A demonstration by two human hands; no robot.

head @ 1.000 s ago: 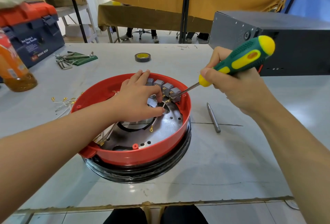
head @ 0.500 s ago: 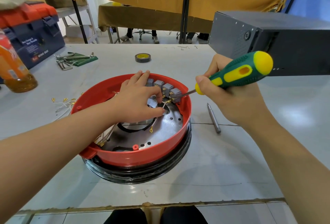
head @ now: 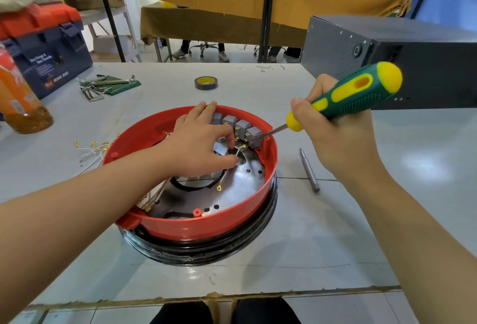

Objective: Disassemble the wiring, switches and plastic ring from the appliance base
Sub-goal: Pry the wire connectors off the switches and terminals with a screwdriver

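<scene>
Appliance base sits mid-counter, red plastic ring still on. Right grip wraps a screwdriver, tip at the rightmost switch; left grip pinches a white wire. Four switches remain; loose wires lie left.

Both forearms bare, no sleeves, no watch or rings on hands; dark trousers at bottom edge.
</scene>
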